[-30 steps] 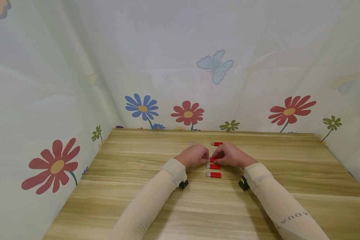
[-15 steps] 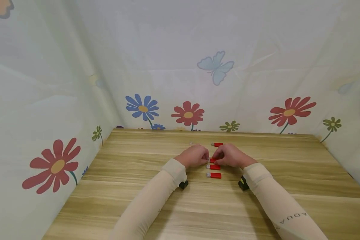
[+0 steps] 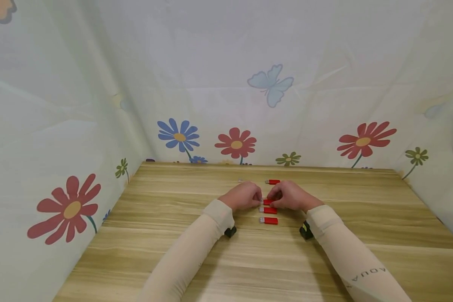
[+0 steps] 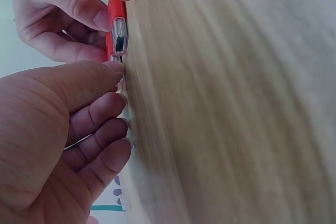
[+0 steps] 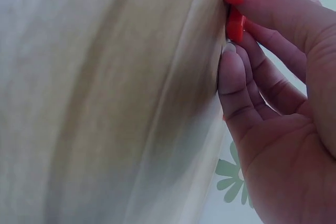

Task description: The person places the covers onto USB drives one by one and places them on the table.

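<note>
A red USB flash drive with a clear end lies low between the hands, partly hidden by fingers. My right hand pinches its red body between thumb and fingers. From the other side my left hand pinches the clear end; its thumb covers most of that end in the left wrist view. Closer to me lie two more red USB drives, a middle one and a front one, clear ends to the left. Behind the right hand lies another red drive.
A small clear piece, perhaps a cap, lies behind the left hand. Everything rests on a wood-grain table. A white curtain printed with flowers stands along the back and sides. Each wrist carries a black device.
</note>
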The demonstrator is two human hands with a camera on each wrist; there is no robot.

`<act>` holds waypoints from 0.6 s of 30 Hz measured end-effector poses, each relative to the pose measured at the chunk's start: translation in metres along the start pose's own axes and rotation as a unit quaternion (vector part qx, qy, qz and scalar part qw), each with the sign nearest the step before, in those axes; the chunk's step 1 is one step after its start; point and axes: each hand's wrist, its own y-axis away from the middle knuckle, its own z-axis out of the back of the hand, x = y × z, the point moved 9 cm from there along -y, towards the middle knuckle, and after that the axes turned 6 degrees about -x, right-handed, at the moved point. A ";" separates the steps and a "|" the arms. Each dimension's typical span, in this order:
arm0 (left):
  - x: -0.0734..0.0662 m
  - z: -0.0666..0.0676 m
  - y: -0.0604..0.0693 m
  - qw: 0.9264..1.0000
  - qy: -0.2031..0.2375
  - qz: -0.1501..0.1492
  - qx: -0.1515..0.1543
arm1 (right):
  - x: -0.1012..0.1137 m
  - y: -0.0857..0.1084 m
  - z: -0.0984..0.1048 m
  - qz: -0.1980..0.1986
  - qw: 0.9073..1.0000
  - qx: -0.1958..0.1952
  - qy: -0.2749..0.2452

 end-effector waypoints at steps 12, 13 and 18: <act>0.001 0.000 0.001 1.000 0.007 0.000 0.001 | -0.006 -0.001 -0.001 -0.007 1.000 0.004 -0.014; 0.001 0.000 0.001 1.000 0.007 0.000 0.001 | -0.006 -0.001 -0.001 -0.008 1.000 0.003 -0.015; 0.003 0.000 0.000 1.000 0.013 -0.001 0.000 | -0.007 0.000 -0.001 -0.014 1.000 0.003 -0.020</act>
